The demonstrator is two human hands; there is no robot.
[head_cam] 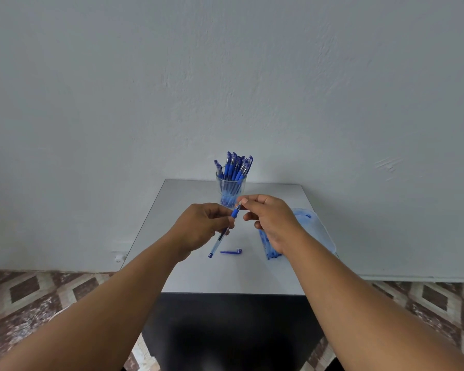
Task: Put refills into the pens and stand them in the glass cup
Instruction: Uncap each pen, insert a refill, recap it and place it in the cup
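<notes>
Arms reach forward over the counter (198,277); left hand (198,226) grips the pen (227,228) mid-barrel, right hand (272,220) pinches its tip.

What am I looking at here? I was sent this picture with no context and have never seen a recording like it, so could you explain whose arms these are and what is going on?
There is no machine here: the camera sits on a person's head and looks forward and down, so the two arms reaching in from below are that person's own. The left hand grips a blue pen by its barrel, tilted, while the right hand pinches its upper tip. They work above a small grey table set against a pale wall. At the table's far edge stands a glass cup full of upright blue pens. A loose blue pen cap lies on the table, and a clear plastic box sits to the right, partly hidden behind the right hand.
</notes>
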